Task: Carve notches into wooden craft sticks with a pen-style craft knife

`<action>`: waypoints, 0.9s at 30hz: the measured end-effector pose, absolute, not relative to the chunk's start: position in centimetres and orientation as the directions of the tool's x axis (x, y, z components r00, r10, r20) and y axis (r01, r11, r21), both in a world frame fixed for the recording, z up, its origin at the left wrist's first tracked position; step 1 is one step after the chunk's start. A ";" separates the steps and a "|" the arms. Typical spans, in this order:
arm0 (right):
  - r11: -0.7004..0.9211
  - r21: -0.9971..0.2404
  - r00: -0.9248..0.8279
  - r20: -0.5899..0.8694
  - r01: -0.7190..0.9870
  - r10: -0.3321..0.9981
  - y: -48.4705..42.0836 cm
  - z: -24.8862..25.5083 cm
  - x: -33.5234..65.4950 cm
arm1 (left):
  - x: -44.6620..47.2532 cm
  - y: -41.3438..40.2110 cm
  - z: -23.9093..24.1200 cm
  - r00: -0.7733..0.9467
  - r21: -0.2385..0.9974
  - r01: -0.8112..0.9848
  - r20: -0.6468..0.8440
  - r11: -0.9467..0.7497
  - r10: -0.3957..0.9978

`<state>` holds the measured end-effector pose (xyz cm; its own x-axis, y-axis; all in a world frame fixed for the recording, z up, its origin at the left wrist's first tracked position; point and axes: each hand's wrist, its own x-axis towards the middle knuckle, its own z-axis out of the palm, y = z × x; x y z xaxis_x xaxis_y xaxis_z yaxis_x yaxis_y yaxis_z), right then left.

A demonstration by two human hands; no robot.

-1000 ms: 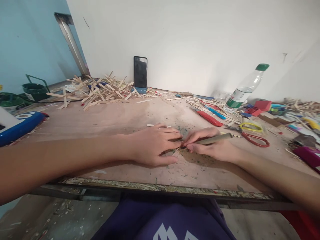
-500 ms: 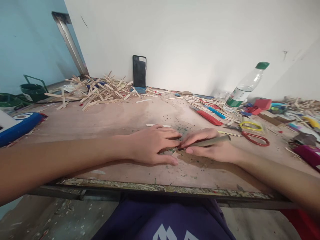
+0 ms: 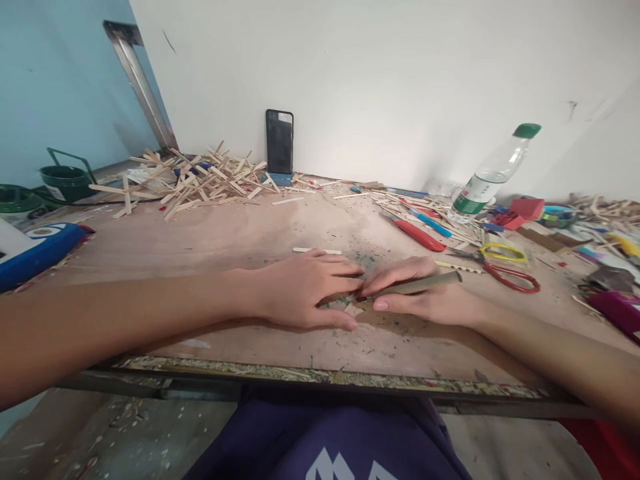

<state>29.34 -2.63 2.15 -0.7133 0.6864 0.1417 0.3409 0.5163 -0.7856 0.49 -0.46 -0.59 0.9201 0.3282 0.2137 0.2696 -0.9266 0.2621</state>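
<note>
My left hand (image 3: 310, 290) lies palm down on the wooden table, fingers stretched out towards the right and thumb apart. A small pale wooden piece (image 3: 353, 309) shows between its thumb and fingers; whether the palm covers more is hidden. My right hand (image 3: 415, 290) is closed around a slim tool with a greenish-brown handle (image 3: 430, 283). The tool slants down to the left, and its dark tip, partly covered by fingers, is close to the left fingertips. Green and dark crumbs lie around both hands. Just beyond my left hand is a craft stick (image 3: 317, 251).
Craft sticks (image 3: 200, 180) are heaped at the back left, beside a phone (image 3: 279, 142) leaning on the wall. On the right lie a red-handled cutter (image 3: 419, 235), a blue pen-like item (image 3: 431, 223) and scissors (image 3: 507, 267). A tilted bottle (image 3: 483, 180) stands behind them.
Both hands keep nearly the same place and hold. The tool has barely shifted, and slightly more of the pale piece shows between the left thumb and fingers.
</note>
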 end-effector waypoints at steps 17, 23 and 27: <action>0.439 -0.827 -0.672 0.103 0.352 0.733 -2.6 2.1 29.1 | 0.8 -0.7 0.5 0.911 0.279 0.387 0.030 -0.879 0.411; 0.432 -0.830 -0.673 0.096 0.352 0.734 -2.6 2.0 29.2 | 0.9 -0.7 0.7 0.906 0.277 0.401 0.019 -0.873 0.423; 0.430 -0.830 -0.677 0.089 0.355 0.731 -2.6 2.1 29.2 | 0.9 -0.7 0.7 0.904 0.298 0.401 0.027 -0.866 0.428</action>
